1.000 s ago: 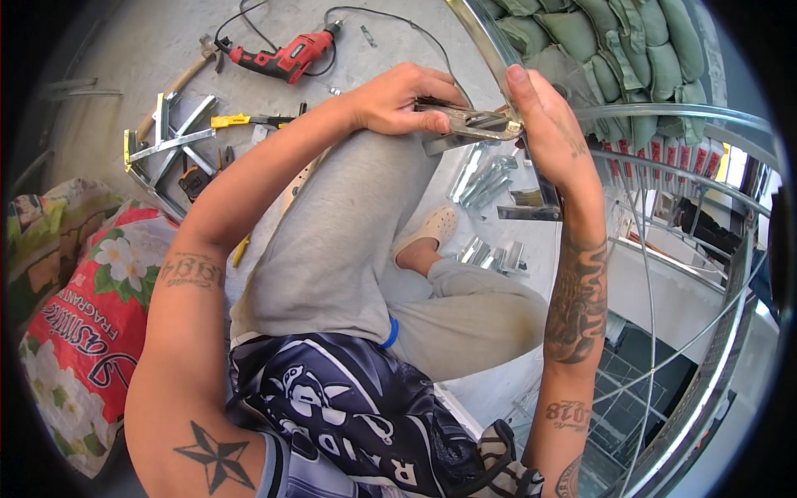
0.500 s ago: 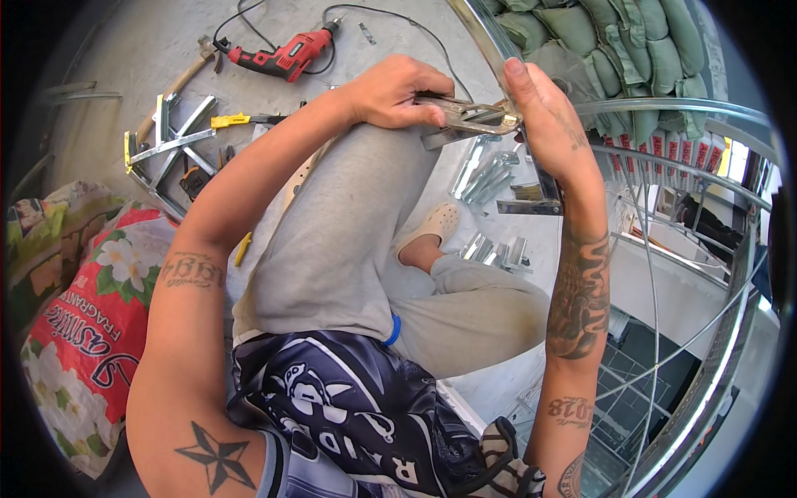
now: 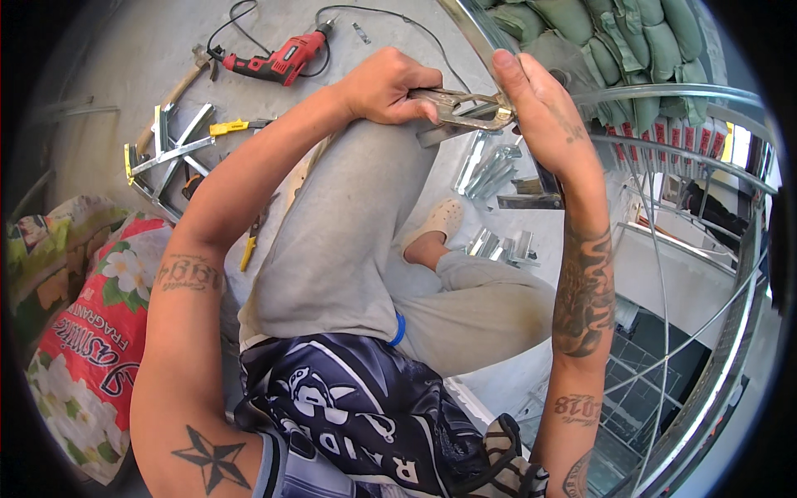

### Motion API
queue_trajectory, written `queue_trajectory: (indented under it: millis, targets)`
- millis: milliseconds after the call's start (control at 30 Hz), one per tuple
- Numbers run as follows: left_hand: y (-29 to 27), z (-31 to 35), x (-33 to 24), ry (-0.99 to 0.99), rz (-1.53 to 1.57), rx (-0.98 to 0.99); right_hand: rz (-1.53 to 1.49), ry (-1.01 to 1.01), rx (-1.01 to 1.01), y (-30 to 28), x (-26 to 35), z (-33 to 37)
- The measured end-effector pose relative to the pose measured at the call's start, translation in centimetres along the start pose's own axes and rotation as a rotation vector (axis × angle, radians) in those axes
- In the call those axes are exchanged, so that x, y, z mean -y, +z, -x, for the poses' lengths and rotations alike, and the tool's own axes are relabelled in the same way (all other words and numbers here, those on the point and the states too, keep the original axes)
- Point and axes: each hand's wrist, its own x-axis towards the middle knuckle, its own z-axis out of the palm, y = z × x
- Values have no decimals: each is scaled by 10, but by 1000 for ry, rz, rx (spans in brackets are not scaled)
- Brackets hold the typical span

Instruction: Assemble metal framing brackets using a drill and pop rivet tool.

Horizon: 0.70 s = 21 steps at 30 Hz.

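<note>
My left hand (image 3: 390, 87) is closed round the handles of metal locking pliers (image 3: 480, 106) above my raised knee. The jaw end of the pliers points right, against a long silvery metal channel (image 3: 475, 31) that slants up out of view. My right hand (image 3: 544, 108) grips this channel beside the jaws, its thumb pointing up and its other fingers mostly hidden behind. Exactly how the jaws sit on the metal cannot be made out. Below the hands, several short cut metal pieces (image 3: 490, 170) lie on the floor, with more cut pieces (image 3: 502, 247) near my foot.
A red corded drill (image 3: 286, 60), a hammer (image 3: 178, 87), crossed metal strips (image 3: 170, 153) and a yellow-handled cutter (image 3: 237, 127) lie on the floor to the left. A red floral sack (image 3: 91, 340) stands nearer. Green sacks (image 3: 656, 50) and curved metal railing (image 3: 681, 93) are on the right.
Both hands, with the pliers and the channel, have shifted slightly left. The view itself has moved a little, and both grips stay the same.
</note>
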Motion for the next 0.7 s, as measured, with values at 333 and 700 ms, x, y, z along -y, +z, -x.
queue_trajectory:
  millis: [333,700]
  targets:
    - [-11,-36,-72,-208,-265,-56,65,-280,-489,-95,35,45]
    - [60,-48,-137,-625,-94,-143,-467,162,-261,45,-84,142]
